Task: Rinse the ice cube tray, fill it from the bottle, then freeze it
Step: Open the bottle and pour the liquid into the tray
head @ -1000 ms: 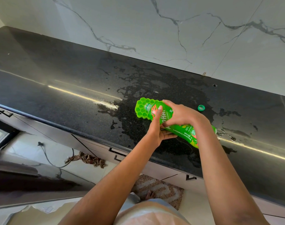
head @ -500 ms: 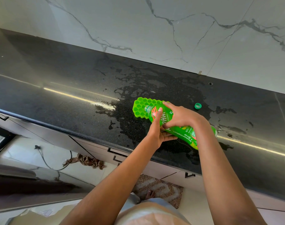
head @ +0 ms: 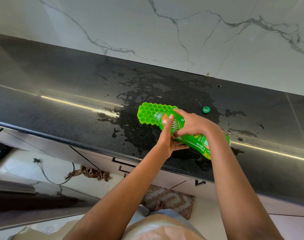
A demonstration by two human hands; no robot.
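Note:
A bright green honeycomb ice cube tray (head: 148, 112) lies flat on the wet black counter (head: 61, 94). A green bottle (head: 196, 142) with a watermelon-lime label is tipped almost level, its open neck over the tray's right cells. My right hand (head: 192, 122) grips the bottle's upper body from above. My left hand (head: 167, 141) holds the bottle from the near side, fingers up against its shoulder. The bottle and hands hide the tray's right part.
The green bottle cap (head: 206, 110) lies on the counter to the right of the tray. Water is spread over the counter around the tray. A marble wall (head: 182, 32) backs the counter. Below are cabinet handles, a brown rag (head: 90, 173) and a floor mat (head: 172, 199).
The bottle stays tipped over the tray with both hands on it. Only the view has shifted slightly; the hands barely moved.

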